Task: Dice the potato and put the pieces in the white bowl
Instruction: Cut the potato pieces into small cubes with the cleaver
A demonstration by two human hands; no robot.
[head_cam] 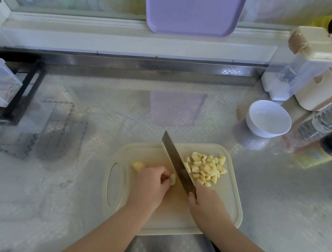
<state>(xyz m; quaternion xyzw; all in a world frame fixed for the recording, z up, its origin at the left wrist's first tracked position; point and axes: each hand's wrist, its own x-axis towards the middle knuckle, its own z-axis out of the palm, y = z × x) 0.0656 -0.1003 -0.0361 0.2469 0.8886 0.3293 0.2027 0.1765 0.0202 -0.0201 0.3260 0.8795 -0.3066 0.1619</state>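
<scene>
On the cream plastic cutting board (pixel 229 202), the left hand (pixel 149 187) curls its fingers down over a yellow potato piece (pixel 138 166), holding it toward the board's left end, just right of the oval handle hole; another pale bit shows at the fingertips, just beside the blade of the steel cleaver (pixel 176 162); the right hand (pixel 206 205) is clamped round the cleaver where blade meets handle, over the board's near right part; the dark handle end juts out past the board's near edge; the pile of pale potato cubes (pixel 206 169) lies on the board's far right corner, right of the blade; the round white bowl (pixel 255 127) stands well beyond that corner; the palm hides most of the held potato, so whether the two visible bits are one piece cannot be told; whether the blade's edge meets the board is also unclear
</scene>
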